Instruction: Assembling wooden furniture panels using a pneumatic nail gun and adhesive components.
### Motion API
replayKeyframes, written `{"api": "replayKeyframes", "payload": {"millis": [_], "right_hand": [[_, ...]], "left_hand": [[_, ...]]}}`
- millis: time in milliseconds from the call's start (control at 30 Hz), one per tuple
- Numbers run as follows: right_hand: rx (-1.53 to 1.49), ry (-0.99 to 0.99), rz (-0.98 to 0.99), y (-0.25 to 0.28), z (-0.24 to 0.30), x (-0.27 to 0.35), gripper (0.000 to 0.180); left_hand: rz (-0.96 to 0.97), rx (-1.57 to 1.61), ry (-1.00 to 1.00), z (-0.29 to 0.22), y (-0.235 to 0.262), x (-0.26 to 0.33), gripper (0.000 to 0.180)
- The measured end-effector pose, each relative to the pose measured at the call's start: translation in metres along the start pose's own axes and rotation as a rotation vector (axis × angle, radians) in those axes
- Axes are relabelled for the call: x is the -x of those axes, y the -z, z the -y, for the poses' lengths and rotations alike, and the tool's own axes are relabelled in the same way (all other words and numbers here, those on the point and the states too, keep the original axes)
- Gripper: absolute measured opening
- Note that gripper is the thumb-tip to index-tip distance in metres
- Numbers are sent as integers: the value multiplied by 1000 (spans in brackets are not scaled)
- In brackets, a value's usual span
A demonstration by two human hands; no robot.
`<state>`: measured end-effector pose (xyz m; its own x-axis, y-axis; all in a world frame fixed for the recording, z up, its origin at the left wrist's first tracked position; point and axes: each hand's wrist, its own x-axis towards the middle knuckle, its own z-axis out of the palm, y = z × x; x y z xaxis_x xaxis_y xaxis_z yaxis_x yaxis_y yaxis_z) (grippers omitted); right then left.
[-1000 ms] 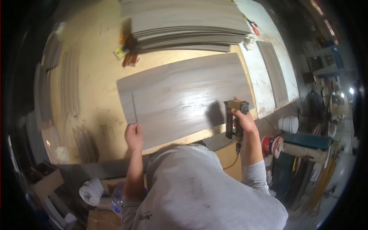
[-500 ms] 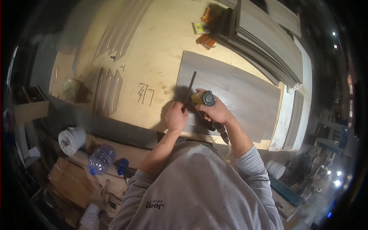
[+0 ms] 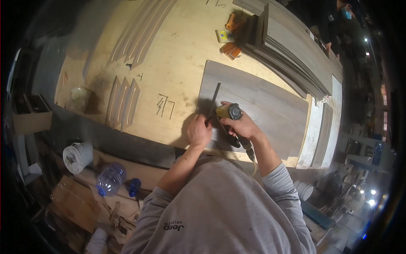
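Observation:
My right hand (image 3: 244,125) is wrapped round a yellow and black air nail gun (image 3: 233,111), with an air hose (image 3: 255,168) trailing from it toward me. Beneath lies a grey-brown wood-look panel (image 3: 266,116) on the workbench. A thin dark strip (image 3: 216,95) runs along the panel near its left side, away from me. My left hand (image 3: 199,130) pinches the strip's near part, just left of the nail gun. The gun's nose is hidden below its body, so I cannot tell whether it touches the strip.
Stacked panels (image 3: 292,59) stand at the back right, beside orange nail strips (image 3: 230,51) and a small yellow box (image 3: 223,36). Slotted boards (image 3: 123,103) and thin dark strips (image 3: 165,106) lie left on the bench. Another person (image 3: 332,25) is at the far right.
The view has shifted slightly, and another person has come into sight at the far right. Both hands keep their holds on the strip and the nail gun, nearly in place.

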<state>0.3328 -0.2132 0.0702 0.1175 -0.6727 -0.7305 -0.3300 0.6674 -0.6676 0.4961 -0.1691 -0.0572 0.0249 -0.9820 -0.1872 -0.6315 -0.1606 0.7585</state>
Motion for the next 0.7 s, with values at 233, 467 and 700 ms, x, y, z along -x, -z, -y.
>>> {"api": "replayKeyframes", "payload": {"millis": [233, 467, 700], "right_hand": [[2, 13, -16, 3, -2, -4, 74], [-45, 18, -39, 3, 4, 8, 72], [-71, 150, -305, 67, -54, 81, 75]], "left_hand": [[13, 11, 18, -3, 3, 2, 19], [37, -11, 53, -11, 8, 0, 19], [56, 0, 45, -14, 4, 4, 19]]}}
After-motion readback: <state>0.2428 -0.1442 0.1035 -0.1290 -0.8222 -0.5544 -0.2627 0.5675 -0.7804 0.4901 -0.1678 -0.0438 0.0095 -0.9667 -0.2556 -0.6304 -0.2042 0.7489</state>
